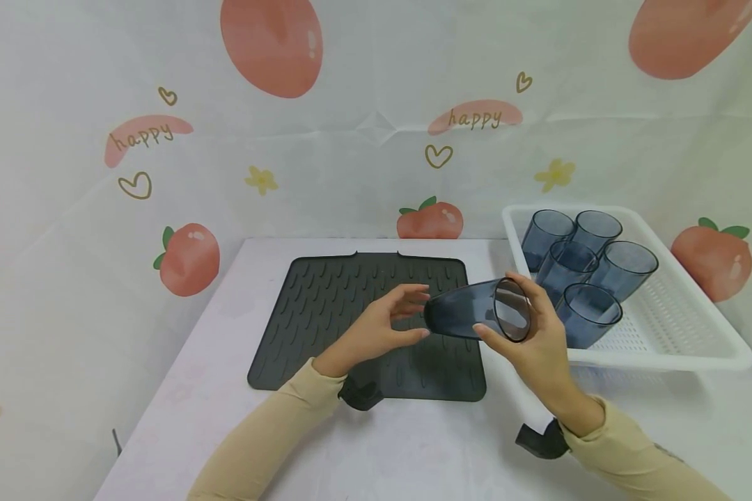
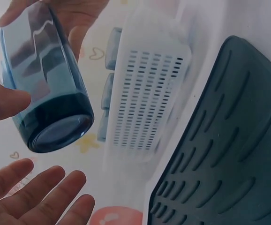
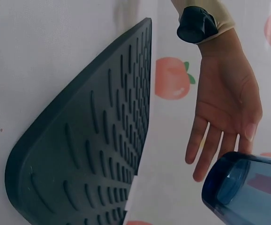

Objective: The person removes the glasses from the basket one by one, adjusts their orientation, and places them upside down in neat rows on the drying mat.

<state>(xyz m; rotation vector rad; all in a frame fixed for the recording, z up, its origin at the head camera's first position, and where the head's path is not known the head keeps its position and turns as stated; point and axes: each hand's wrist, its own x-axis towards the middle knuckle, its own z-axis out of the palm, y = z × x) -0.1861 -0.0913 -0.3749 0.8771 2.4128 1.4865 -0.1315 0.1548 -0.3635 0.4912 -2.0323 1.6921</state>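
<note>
A blue-tinted glass is tilted on its side in the air above the right part of a dark ridged mat. The right hand grips it near the rim, thumb below and fingers above. At the base end, the left hand is spread with its fingers apart around the bottom. In the left wrist view the left thumb overlaps the glass, while the other fingers of that hand stand off it. The right wrist view shows the left palm beside the glass base.
A white perforated basket stands at the right of the table, with several upright or leaning blue glasses grouped in its left side. Behind the table hangs a white cloth printed with fruit, hearts and flowers.
</note>
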